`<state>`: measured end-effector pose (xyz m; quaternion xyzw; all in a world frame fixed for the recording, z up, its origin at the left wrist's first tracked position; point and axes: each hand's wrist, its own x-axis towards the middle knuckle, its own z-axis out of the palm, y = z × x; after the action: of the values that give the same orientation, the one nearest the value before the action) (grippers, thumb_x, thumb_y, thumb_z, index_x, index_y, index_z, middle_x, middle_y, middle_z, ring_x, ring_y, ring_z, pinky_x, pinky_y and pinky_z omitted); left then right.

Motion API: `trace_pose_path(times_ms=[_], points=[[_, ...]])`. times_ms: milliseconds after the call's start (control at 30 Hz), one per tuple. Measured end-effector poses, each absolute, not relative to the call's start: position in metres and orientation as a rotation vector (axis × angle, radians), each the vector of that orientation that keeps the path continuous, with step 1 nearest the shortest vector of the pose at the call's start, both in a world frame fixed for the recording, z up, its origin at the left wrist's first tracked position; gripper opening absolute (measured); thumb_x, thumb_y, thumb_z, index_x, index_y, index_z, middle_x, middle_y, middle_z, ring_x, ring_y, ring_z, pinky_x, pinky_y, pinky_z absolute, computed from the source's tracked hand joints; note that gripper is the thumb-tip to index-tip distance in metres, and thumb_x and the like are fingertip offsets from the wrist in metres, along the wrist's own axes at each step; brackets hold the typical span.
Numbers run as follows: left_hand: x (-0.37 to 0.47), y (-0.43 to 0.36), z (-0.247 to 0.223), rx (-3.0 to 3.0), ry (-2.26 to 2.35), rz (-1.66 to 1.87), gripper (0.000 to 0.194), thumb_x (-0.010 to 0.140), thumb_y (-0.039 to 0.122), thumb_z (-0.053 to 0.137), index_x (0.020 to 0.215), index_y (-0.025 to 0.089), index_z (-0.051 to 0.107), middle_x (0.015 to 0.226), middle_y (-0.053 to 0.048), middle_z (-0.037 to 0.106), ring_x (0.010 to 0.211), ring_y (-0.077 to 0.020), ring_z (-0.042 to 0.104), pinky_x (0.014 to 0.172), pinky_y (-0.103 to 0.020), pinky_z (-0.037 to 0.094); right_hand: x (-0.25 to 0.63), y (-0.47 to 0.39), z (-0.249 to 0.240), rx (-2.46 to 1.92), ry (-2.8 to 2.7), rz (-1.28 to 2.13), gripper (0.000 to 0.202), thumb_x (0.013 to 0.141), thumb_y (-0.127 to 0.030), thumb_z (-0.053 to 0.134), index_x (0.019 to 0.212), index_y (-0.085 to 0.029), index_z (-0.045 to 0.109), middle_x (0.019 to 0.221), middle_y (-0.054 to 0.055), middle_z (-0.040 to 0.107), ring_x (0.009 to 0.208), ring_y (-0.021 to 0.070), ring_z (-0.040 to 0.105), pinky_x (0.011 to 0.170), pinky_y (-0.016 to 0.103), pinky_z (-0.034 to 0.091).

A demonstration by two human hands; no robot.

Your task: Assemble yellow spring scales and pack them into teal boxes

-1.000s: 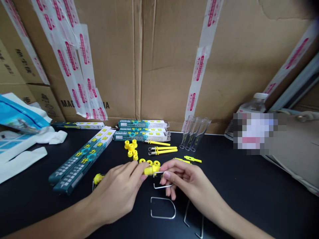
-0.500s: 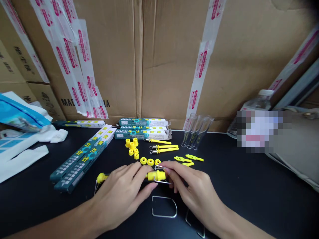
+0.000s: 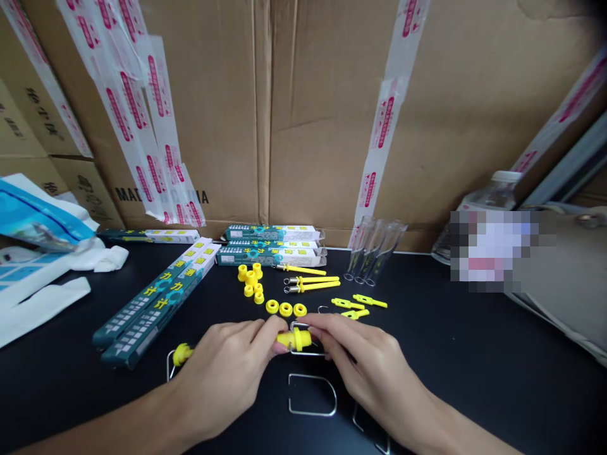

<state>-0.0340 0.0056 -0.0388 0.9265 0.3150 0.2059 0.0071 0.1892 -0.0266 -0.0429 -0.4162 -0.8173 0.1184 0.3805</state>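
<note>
My left hand (image 3: 232, 366) is closed round the body of a spring scale, hiding most of its tube. A yellow end cap (image 3: 300, 339) sticks out to the right of my fingers, and another yellow end with a wire loop (image 3: 171, 365) shows on the left. My right hand (image 3: 367, 360) pinches a bent metal wire handle (image 3: 308, 354), whose two ends lie at either side of the yellow cap. Whether the ends sit in the cap's holes I cannot tell. A loose U-shaped wire handle (image 3: 336, 395) lies on the black table just below.
Beyond my hands lie yellow rings (image 3: 286, 309), yellow caps (image 3: 250, 275), yellow rods with springs (image 3: 315, 285), flat yellow hook pieces (image 3: 370, 301) and clear tubes (image 3: 372, 253). Printed boxes (image 3: 156, 303) lie left and behind (image 3: 270, 255). A bottle (image 3: 502, 189) stands right.
The spring scale has shifted slightly left and its left end is lower. My left thumb has drawn in under the scale. The wire handle has turned a little about the cap.
</note>
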Motion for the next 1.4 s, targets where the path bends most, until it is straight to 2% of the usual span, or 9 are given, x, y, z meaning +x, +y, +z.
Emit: trace_pose_path(times_ms=[267, 400, 500, 633, 833, 933, 1167, 1300, 1400], points=[[-0.028, 0.003, -0.032, 3.013, 1.008, 0.759, 0.038, 0.104, 0.04, 0.028, 0.103, 0.018, 0.059, 0.083, -0.004, 0.071, 0.07, -0.0231, 0.07, 0.06, -0.037, 0.055, 0.194, -0.028, -0.042, -1.109, -2.218, 0.079, 0.036, 0.096, -0.006, 0.042, 0.125, -0.02, 0.058, 0.098, 0.007, 0.072, 0.082, 0.0199, 0.071, 0.075, 0.035, 0.061], [-0.027, 0.003, -0.031, 3.067, 1.035, 0.823, 0.035, 0.103, 0.039, 0.034, 0.1, 0.017, 0.062, 0.082, -0.003, 0.071, 0.07, -0.0237, 0.068, 0.06, -0.038, 0.053, 0.193, -0.028, -0.039, -1.08, -2.242, -0.018, 0.037, 0.096, -0.006, 0.041, 0.127, -0.017, 0.057, 0.095, 0.009, 0.071, 0.08, 0.0206, 0.07, 0.072, 0.035, 0.061], [-0.027, 0.004, -0.032, 3.085, 1.046, 0.839, 0.034, 0.102, 0.04, 0.037, 0.1, 0.017, 0.062, 0.081, -0.003, 0.07, 0.069, -0.0234, 0.067, 0.061, -0.038, 0.051, 0.19, -0.029, -0.038, -1.119, -2.235, -0.066, 0.032, 0.097, -0.007, 0.042, 0.122, -0.016, 0.059, 0.09, 0.008, 0.07, 0.076, 0.0205, 0.069, 0.068, 0.034, 0.06], [-0.029, 0.005, -0.033, 3.075, 1.037, 0.865, 0.041, 0.097, 0.052, 0.042, 0.102, 0.017, 0.063, 0.081, -0.003, 0.07, 0.07, -0.0237, 0.066, 0.061, -0.038, 0.049, 0.186, -0.03, -0.036, -1.148, -2.242, -0.117, 0.022, 0.099, -0.012, 0.043, 0.109, -0.016, 0.063, 0.088, 0.007, 0.069, 0.074, 0.0195, 0.068, 0.066, 0.032, 0.057], [-0.029, 0.006, -0.032, 3.063, 1.019, 0.827, 0.029, 0.099, 0.042, 0.047, 0.09, 0.02, 0.065, 0.076, 0.0, 0.068, 0.067, -0.0211, 0.063, 0.063, -0.036, 0.047, 0.183, -0.033, -0.034, -1.106, -2.287, -0.302, 0.024, 0.102, -0.019, 0.04, 0.096, -0.017, 0.063, 0.076, 0.003, 0.064, 0.064, 0.0171, 0.064, 0.053, 0.03, 0.048], [-0.029, 0.005, -0.032, 3.016, 1.026, 0.831, 0.026, 0.098, 0.039, 0.051, 0.088, 0.019, 0.065, 0.076, -0.001, 0.069, 0.068, -0.0206, 0.064, 0.065, -0.035, 0.048, 0.184, -0.034, -0.034, -1.066, -2.35, -0.363, 0.024, 0.103, -0.018, 0.039, 0.102, -0.015, 0.062, 0.075, 0.002, 0.062, 0.059, 0.0162, 0.061, 0.049, 0.03, 0.043], [-0.031, 0.0, -0.03, 2.963, 0.975, 0.713, 0.016, 0.097, 0.026, 0.054, 0.089, 0.016, 0.063, 0.081, -0.002, 0.068, 0.073, -0.0211, 0.064, 0.063, -0.033, 0.051, 0.187, -0.031, -0.032, -0.899, -2.484, -0.441, 0.025, 0.102, -0.013, 0.039, 0.112, -0.005, 0.06, 0.075, 0.006, 0.065, 0.063, 0.0184, 0.063, 0.048, 0.029, 0.047], [-0.03, 0.002, -0.029, 2.961, 0.959, 0.687, 0.011, 0.094, 0.023, 0.058, 0.086, 0.016, 0.061, 0.08, -0.003, 0.065, 0.073, -0.0219, 0.063, 0.063, -0.034, 0.052, 0.187, -0.031, -0.032, -0.791, -2.515, -0.567, 0.029, 0.098, -0.004, 0.037, 0.115, 0.004, 0.059, 0.075, 0.01, 0.067, 0.062, 0.0204, 0.063, 0.051, 0.032, 0.052], [-0.03, 0.004, -0.031, 2.944, 0.972, 0.703, 0.01, 0.093, 0.021, 0.06, 0.085, 0.016, 0.06, 0.079, -0.003, 0.062, 0.071, -0.0212, 0.061, 0.061, -0.033, 0.051, 0.187, -0.032, -0.033, -0.773, -2.534, -0.65, 0.031, 0.096, -0.002, 0.036, 0.116, 0.006, 0.059, 0.072, 0.011, 0.067, 0.058, 0.0208, 0.062, 0.05, 0.033, 0.052]])
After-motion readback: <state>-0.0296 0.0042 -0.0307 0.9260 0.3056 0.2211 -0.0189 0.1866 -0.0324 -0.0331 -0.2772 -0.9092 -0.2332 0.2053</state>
